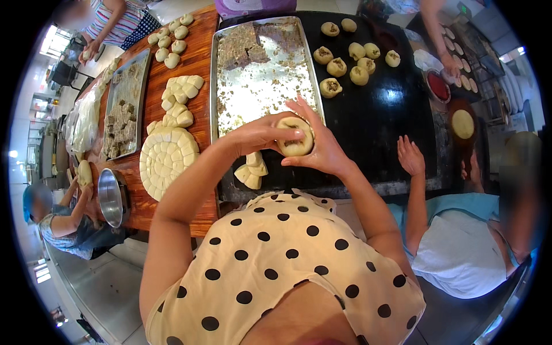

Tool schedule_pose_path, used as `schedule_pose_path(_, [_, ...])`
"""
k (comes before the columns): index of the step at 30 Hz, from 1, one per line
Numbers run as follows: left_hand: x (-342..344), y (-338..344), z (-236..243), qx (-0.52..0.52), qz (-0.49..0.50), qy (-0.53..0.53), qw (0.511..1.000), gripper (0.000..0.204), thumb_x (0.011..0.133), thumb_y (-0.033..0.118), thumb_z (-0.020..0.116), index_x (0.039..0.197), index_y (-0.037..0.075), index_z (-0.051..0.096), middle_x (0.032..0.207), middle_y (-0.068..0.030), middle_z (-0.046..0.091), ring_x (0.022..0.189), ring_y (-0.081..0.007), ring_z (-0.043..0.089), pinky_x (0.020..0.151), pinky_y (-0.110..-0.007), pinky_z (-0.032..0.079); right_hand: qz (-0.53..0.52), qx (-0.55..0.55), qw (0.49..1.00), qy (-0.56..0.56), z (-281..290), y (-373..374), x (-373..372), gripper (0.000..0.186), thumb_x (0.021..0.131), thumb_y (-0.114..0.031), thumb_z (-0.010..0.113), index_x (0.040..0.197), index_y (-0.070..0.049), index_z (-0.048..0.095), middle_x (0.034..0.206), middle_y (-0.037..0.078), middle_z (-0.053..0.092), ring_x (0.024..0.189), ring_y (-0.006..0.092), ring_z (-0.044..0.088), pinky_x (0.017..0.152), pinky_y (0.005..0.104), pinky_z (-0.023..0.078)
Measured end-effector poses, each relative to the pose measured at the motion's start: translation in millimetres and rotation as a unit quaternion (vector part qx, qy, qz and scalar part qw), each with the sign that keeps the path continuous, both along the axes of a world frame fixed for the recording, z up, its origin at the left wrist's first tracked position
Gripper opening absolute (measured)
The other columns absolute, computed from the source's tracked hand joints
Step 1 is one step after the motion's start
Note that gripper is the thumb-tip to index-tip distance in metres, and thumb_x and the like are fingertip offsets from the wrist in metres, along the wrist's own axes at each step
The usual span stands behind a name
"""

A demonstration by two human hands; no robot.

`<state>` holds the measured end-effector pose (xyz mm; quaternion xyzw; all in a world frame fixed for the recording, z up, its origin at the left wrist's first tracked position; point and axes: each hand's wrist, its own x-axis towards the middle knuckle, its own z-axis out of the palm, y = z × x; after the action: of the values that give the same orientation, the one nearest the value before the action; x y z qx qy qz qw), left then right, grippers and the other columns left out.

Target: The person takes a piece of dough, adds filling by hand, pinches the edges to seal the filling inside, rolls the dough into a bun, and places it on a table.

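Observation:
At the centre, both my hands cup a pale dough round with a hollow in its middle. My left hand curls round it, thumb pressed into the hollow. My right hand holds its right side and underside. Just beyond them lies a large metal tray scattered with brown filling crumbs and broken slabs. Below my hands, a few cut dough pieces rest at the black surface's near edge. Several filled dough balls sit on that black surface to the right.
A wooden table holds cut dough, another filling tray and a steel bowl. Co-workers' hands are at far left, upper left, upper right and right. A red bowl sits right.

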<state>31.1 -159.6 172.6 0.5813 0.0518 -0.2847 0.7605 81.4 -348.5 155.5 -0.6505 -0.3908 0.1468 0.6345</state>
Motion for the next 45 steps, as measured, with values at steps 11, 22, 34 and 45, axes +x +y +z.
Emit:
schedule_pose_path(11, [-17,-35,7,-0.087,0.074,0.037,0.993,0.056,0.096,0.033,0.061,0.141,0.007,0.04,0.131,-0.0082,0.053,0.123,-0.0184,0.052,0.106,-0.036,0.04,-0.137,0.011,0.979,-0.148,1,-10,-11,0.086,0.064,-0.026,0.089,0.133,0.0,0.045,0.131,0.016,0.055,0.121,0.0393,0.053,0.105,0.0464,0.041])
schedule_pose_path(22, [-26,-64,26,-0.112,0.192,0.014,0.975,0.061,0.095,0.028,0.062,0.144,0.005,0.035,0.131,-0.0085,0.051,0.121,-0.0182,0.052,0.101,-0.034,0.043,-0.197,0.013,0.956,-0.218,8,-7,-12,0.084,0.062,-0.016,0.087,0.134,-0.001,0.045,0.121,0.016,0.059,0.114,0.0371,0.056,0.103,0.0469,0.043])
schedule_pose_path(34, [-26,-50,22,0.122,0.084,-0.149,0.978,0.06,0.102,0.04,0.048,0.142,-0.002,0.034,0.128,-0.0129,0.053,0.119,-0.0179,0.05,0.102,-0.032,0.04,-0.134,0.116,0.939,-0.295,14,1,-5,0.057,0.063,-0.008,0.083,0.115,-0.002,0.06,0.107,0.014,0.066,0.1,0.0317,0.064,0.102,0.0491,0.047])
schedule_pose_path(45, [-21,-66,31,0.246,0.123,-0.279,0.92,0.059,0.105,0.046,0.032,0.138,-0.003,0.04,0.13,-0.0205,0.056,0.119,-0.0286,0.055,0.099,-0.036,0.042,-0.144,0.235,0.961,0.01,26,3,-23,0.051,0.096,-0.021,0.05,0.14,0.005,0.043,0.122,0.019,0.064,0.122,0.024,0.056,0.117,0.0458,0.024])
